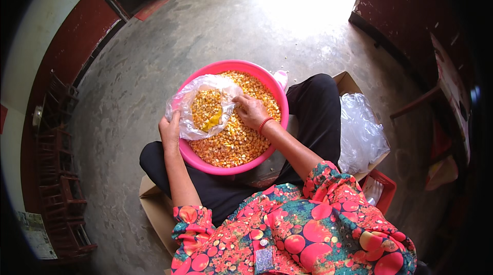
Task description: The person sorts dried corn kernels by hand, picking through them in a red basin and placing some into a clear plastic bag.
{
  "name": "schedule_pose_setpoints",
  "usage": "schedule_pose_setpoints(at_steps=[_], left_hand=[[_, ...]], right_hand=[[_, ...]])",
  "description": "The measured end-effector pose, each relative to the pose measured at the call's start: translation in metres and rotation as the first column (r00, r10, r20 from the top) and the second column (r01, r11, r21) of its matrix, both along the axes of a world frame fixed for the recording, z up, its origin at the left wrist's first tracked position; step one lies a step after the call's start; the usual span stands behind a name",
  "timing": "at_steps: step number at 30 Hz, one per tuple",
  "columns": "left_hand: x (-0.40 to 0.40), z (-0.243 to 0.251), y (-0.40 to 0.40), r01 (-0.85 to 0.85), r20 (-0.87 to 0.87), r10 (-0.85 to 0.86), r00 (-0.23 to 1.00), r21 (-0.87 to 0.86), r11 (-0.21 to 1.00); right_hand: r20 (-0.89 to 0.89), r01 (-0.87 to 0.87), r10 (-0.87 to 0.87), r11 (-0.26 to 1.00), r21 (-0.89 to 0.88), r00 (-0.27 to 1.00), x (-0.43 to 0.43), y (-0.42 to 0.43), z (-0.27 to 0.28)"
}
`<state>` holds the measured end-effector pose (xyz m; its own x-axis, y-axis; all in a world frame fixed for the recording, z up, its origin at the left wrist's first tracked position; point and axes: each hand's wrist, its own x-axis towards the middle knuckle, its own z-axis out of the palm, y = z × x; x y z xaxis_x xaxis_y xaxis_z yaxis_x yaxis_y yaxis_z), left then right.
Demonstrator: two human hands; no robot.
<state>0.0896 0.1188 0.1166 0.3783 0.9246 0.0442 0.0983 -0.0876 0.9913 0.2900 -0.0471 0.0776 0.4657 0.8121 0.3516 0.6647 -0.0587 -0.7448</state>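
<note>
A round pink plastic basin (284, 115) stands before me, filled with dried corn kernels (242, 148). Over its left part lies a clear plastic bag (185, 126), its mouth spread wide. Corn kernels and a small yellow piece (212, 121), of a kind I cannot make out, show inside the bag. My left hand (169, 128) grips the bag's left edge at the basin's rim. On the other side, my right hand (252, 111) has its fingertips at the bag's right edge, just above the loose corn. A red bracelet circles that wrist.
At my right, a cardboard box (344, 82) holds crumpled clear plastic bags (362, 132), with a red plastic basket (391, 188) behind it. Another cardboard box (156, 205) is at my left. Stacked wooden stools (61, 190) line the left wall. A table (448, 94) stands far right.
</note>
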Motion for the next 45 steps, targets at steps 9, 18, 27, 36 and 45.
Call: schedule_pose_setpoints(at_steps=[9, 18, 27, 36, 45], left_hand=[[0.002, 0.013, -0.008, -0.014, 0.004, 0.015, 1.000, -0.021, 1.000], [0.003, 0.008, -0.006, -0.082, 0.064, 0.082, 0.995, -0.004, 0.997], [-0.002, 0.009, -0.007, -0.093, 0.126, 0.085, 0.988, 0.057, 0.994], [-0.019, 0.025, -0.014, -0.127, 0.238, 0.124, 0.963, -0.003, 0.992], [-0.034, 0.031, -0.017, -0.188, 0.363, 0.179, 0.914, -0.012, 0.982]], right_hand=[[-0.006, -0.008, 0.008, 0.999, 0.032, 1.000, -0.002, 0.000, 0.002], [-0.031, -0.005, 0.006, 1.000, 0.018, 1.000, -0.001, -0.002, 0.005], [-0.089, 0.035, -0.034, 0.999, 0.013, 0.995, -0.004, 0.002, 0.003], [-0.018, -0.011, 0.017, 0.967, 0.256, 1.000, -0.004, 0.014, 0.048], [0.003, -0.231, 0.240, 0.929, 0.288, 0.971, -0.040, 0.038, 0.096]])
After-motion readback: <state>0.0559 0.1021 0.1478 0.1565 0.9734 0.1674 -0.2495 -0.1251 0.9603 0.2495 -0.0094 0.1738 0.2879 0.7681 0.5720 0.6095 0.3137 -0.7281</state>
